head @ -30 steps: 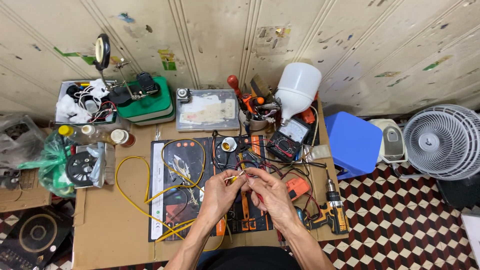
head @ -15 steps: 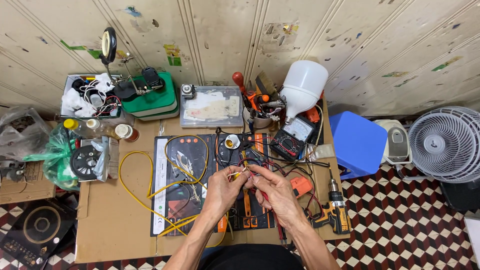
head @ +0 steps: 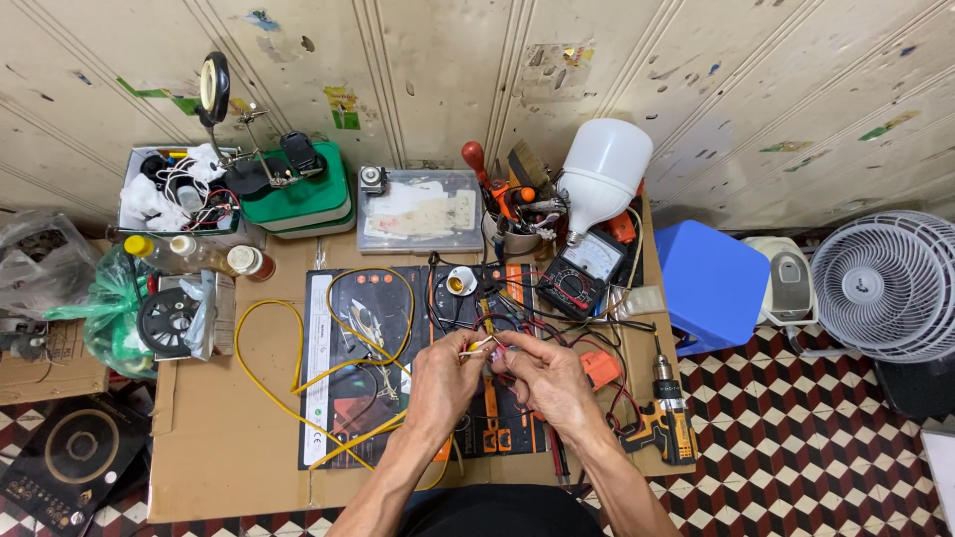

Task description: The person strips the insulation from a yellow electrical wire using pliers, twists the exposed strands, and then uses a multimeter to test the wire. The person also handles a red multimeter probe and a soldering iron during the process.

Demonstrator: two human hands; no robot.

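Note:
My left hand [head: 441, 383] and my right hand [head: 546, 382] meet over the dark work mat [head: 348, 398] in the middle of the cardboard-covered bench. Both pinch the bare ends of thin wires [head: 481, 346] between thumb and fingers. A long yellow cable [head: 288, 383] loops across the mat from the left and runs under my left hand. Red and black leads [head: 557, 333] trail from my right hand toward the black multimeter [head: 580, 272]. A white lamp socket [head: 461, 282] lies just beyond my fingers.
A large white bulb [head: 604, 175], a tool cup [head: 512, 234], a clear plastic box [head: 423, 211] and green boxes [head: 298, 194] line the wall. A yellow cordless drill [head: 665, 426] lies at the right. A blue stool [head: 710, 283] and a white fan [head: 883, 285] stand further right.
My hands stay together on the wire ends with only small finger movement. The view has drifted slightly, so the bench sits a little lower and to the right.

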